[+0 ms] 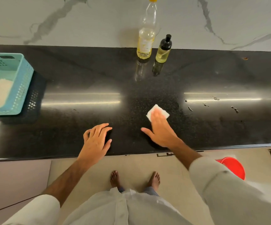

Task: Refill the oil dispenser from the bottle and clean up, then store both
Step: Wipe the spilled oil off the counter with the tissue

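On the counter (82, 82), flat right hand (161, 129) presses tissue (158, 112); droplets (212, 104) remain; capped bottle (145, 41) and dispenser (163, 50) unstored; left hand (95, 140) rests relaxed, empty.

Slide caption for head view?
Right hand presses white folded tissue onto black granite counter, near droplets.

Right hand (161, 130) presses white tissue (158, 112) on black counter (82, 130).
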